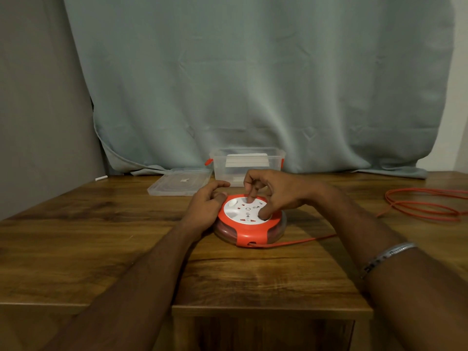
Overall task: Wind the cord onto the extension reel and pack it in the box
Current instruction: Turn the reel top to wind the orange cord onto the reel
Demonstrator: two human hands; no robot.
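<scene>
On the table [101,236], the open box [249,164] waits at twelve o'clock behind the reel [249,221]. The left hand [207,206] loosely braces its rim; the right hand [273,193] presses fingers on its face. Loose cord [425,203] at three o'clock may snag.

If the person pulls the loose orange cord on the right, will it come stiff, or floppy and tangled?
Probably floppy: the orange cord lies in slack overlapping loops on the table. The loops may catch on each other when pulled. It seems light, so it should slide toward the reel, which the left hand steadies.
</scene>
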